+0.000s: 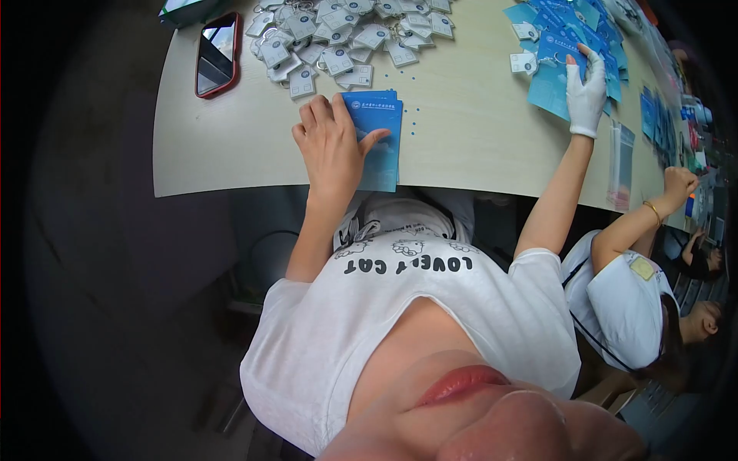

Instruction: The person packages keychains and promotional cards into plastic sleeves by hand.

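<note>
My left hand point(330, 142) is bare and rests at the left side of a small stack of blue printed cards point(380, 165). Its fingers are bent beside the stack's upper left edge, and the thumb is spread out over the top card. Out to the right, my right hand point(587, 96) wears a white glove that leaves the thumb and index fingertips bare. Those fingertips pinch a blue card point(550, 88) above a loose heap of similar cards point(580, 19). White tags point(524, 63) with metal rings lie along that card's left edge.
A large pile of white key-ring tags point(338, 38) covers the table's far middle. A phone in a red case point(218, 55) lies at far left. Small blue dots mark the tabletop point(469, 146). Clear plastic sleeves point(620, 165) lie rightward, near another person's hand point(679, 184).
</note>
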The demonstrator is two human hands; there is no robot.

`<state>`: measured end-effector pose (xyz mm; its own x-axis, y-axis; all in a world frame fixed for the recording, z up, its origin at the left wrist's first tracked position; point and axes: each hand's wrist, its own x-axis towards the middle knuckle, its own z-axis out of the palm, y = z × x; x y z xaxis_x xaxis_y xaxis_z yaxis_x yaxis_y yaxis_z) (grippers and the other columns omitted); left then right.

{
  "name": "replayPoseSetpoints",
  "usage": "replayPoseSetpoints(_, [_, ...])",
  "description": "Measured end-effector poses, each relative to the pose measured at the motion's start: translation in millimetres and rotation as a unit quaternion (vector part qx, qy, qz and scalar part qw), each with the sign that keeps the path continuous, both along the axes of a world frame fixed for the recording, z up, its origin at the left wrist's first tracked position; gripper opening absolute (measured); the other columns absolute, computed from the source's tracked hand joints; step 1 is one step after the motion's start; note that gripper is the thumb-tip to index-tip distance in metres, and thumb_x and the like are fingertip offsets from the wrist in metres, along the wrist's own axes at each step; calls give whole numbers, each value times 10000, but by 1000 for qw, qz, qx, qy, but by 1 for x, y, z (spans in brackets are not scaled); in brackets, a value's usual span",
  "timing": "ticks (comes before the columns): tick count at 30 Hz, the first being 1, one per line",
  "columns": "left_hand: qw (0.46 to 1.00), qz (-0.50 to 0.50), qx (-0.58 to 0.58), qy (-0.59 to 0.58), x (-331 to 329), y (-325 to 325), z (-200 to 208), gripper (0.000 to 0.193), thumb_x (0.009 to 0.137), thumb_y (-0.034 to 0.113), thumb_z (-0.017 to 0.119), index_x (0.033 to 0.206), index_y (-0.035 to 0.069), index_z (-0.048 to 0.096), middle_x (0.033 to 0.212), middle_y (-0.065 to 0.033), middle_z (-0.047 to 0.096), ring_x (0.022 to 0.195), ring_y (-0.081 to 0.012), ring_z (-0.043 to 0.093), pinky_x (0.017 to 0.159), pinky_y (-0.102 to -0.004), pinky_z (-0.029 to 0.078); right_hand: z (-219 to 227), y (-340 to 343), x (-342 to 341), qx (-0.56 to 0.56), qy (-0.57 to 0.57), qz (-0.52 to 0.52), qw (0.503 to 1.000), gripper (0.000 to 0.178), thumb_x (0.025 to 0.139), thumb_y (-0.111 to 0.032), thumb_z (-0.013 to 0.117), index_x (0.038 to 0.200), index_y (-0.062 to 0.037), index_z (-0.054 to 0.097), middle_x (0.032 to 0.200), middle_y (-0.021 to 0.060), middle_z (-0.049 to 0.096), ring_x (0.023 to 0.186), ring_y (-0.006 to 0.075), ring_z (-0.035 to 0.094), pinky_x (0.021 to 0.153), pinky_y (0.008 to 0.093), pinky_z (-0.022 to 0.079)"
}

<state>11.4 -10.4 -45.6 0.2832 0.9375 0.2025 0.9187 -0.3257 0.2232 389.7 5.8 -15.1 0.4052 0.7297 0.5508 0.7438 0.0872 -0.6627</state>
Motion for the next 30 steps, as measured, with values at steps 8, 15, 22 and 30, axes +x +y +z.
replayPoseSetpoints(8, [996, -3, -6, -92, -7, 8, -7, 823, 649, 383, 800, 1278, -8, 441, 1058, -144, 508, 998, -304, 471, 829, -410, 387, -7, 49, -117, -36, -319, 180, 930, 199, 778, -238, 705, 950, -146, 664, 1040, 50, 611, 1005, 266, 567, 858, 388, 449])
replayPoseSetpoints(15, [982, -47, -21, -184, 2, 21, -18, 683, 657, 208, 839, 1203, -18, 499, 885, -130, 501, 843, -298, 480, 786, -397, 406, -66, 84, -141, -62, -366, 103, 923, 272, 803, -402, 626, 953, -176, 633, 1006, 46, 583, 989, 229, 538, 873, 383, 428])
replayPoseSetpoints(22, [946, -21, -153, -285, -25, 27, -29, 429, 828, 144, 728, 1141, -36, 496, 1010, -124, 497, 875, -221, 488, 814, -315, 441, -75, 84, -162, -70, -409, 82, 906, 278, 724, -339, 656, 950, -178, 645, 1005, 64, 574, 943, 285, 528, 821, 490, 391])
replayPoseSetpoints(30, [991, -72, 9, -112, -8, 14, -21, 787, 689, 463, 779, 1243, -1, 467, 1129, -181, 459, 1096, -373, 450, 913, -485, 389, -84, 84, -172, -101, -388, 24, 916, 362, 667, -337, 652, 876, -43, 616, 981, 89, 545, 880, 310, 487, 651, 487, 441])
